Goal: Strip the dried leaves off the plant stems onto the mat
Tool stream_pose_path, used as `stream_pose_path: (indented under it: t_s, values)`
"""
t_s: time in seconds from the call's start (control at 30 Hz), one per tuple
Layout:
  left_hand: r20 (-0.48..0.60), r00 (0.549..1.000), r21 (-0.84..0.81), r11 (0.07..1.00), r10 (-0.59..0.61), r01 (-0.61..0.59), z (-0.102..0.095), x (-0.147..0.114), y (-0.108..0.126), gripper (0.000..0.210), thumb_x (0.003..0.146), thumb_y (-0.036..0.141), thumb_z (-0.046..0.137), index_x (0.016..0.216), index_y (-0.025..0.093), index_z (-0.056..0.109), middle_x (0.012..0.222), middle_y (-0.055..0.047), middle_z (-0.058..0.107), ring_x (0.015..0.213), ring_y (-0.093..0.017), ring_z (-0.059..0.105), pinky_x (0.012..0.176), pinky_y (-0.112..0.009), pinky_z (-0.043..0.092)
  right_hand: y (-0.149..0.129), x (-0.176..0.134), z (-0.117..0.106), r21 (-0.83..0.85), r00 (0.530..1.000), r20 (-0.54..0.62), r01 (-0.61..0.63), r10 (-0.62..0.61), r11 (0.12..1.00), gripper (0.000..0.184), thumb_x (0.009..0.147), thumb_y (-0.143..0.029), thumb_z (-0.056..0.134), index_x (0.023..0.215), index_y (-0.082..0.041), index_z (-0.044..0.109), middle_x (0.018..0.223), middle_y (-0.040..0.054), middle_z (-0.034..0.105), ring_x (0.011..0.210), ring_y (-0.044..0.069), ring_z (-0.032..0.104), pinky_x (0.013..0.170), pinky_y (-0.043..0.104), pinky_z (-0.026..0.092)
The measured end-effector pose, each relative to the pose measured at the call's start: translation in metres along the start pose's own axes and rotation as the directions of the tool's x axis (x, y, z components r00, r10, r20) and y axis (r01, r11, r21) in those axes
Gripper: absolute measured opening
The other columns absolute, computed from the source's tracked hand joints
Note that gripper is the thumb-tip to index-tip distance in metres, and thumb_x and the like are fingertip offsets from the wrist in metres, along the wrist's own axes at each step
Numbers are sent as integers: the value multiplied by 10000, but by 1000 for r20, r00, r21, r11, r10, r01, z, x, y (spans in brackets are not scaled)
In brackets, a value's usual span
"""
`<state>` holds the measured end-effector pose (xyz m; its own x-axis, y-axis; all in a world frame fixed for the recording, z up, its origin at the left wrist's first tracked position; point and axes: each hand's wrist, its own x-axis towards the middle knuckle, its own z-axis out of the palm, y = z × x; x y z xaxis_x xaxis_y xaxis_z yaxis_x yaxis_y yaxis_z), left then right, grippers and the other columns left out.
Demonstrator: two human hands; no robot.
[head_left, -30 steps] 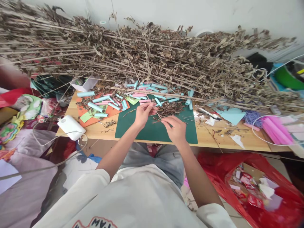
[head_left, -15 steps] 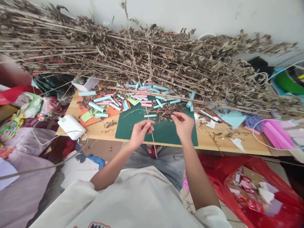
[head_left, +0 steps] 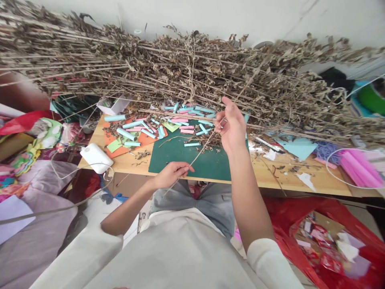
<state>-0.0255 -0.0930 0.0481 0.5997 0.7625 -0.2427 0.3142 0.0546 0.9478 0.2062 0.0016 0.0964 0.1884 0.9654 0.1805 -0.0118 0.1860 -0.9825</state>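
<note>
A long, thin dried plant stem slants up and to the right across the green cutting mat. Its lower end is pinched in my left hand, which is near the mat's front edge. Higher along the same stem is my right hand, its fingers curled round the stalk and the index finger raised. The upper part passes behind that hand and blends into the large heap of dried stalks. Small rolled paper tubes, blue and pink, lie behind the mat.
A white power bank with a cable lies at the table's left edge. Orange paper is under some tubes. Right of the mat are a pen-like tool, blue paper and pink paper. A red bag with scraps is below.
The stem has swung from nearly upright to a rightward slant. My right hand has risen and closed round it, while my left hand has moved slightly left and down.
</note>
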Motion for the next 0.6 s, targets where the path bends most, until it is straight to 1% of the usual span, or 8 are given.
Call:
stream_pose_path:
  t_s: [0.07,0.17,0.27,0.37,0.43,0.47,0.53,0.6]
  values:
    - [56,998,51,999,-3,0,-8,-8,1,445,973,485,418,1018,162,721,707,-10,553,656,-123,476,632,-224,383,-3,-1,1,43,1000,2,11,-11,999,564,853,-679,537,1246,-277,585,676,-44,565,509,68,499,466,209,371]
    - [65,997,52,998,-49,45,-12,-20,-3,421,964,485,441,1008,172,720,723,-19,595,661,-127,506,608,-217,388,4,-17,6,85,998,-43,-48,51,995,441,809,-638,627,999,-240,638,614,-57,527,478,64,481,442,206,367]
    - [-46,996,-40,996,-75,73,-5,-21,-2,390,941,485,505,1095,172,679,735,-19,634,673,-130,551,621,-215,416,20,-44,23,123,979,-111,-156,170,980,410,733,-594,720,816,-207,615,561,-61,523,455,71,488,433,210,391]
    - [-244,969,-122,992,-45,15,8,-4,7,368,931,485,528,1034,161,669,670,-4,608,620,-113,537,610,-211,428,36,-71,41,103,965,-104,-229,239,968,411,737,-589,710,806,-192,630,549,-47,550,466,94,518,464,229,440]
    - [-348,937,-141,990,-26,-25,15,12,12,354,921,486,542,947,156,667,648,1,589,570,-97,508,563,-202,414,42,-84,48,29,966,-85,-242,244,970,419,779,-604,659,812,-186,643,540,-38,551,470,105,516,482,240,443]
    - [-370,929,-138,990,-21,-33,17,19,14,355,917,489,544,896,156,664,635,4,580,537,-87,486,531,-198,394,44,-89,48,-37,971,-85,-228,225,973,422,810,-608,623,809,-186,650,538,-33,550,476,110,513,495,245,439]
    - [-384,923,-143,989,-30,-28,20,30,13,366,907,499,550,837,156,656,601,12,563,484,-75,450,484,-195,360,45,-96,43,-223,989,-89,-139,122,965,427,879,-593,538,799,-193,662,582,-5,583,538,128,539,557,260,445]
    - [-375,926,-165,986,-53,-11,22,34,8,373,899,509,551,827,157,653,584,14,563,460,-74,448,466,-195,350,45,-99,33,-404,999,-32,0,-14,915,429,941,-548,456,793,-203,665,685,32,638,649,150,581,655,276,458]
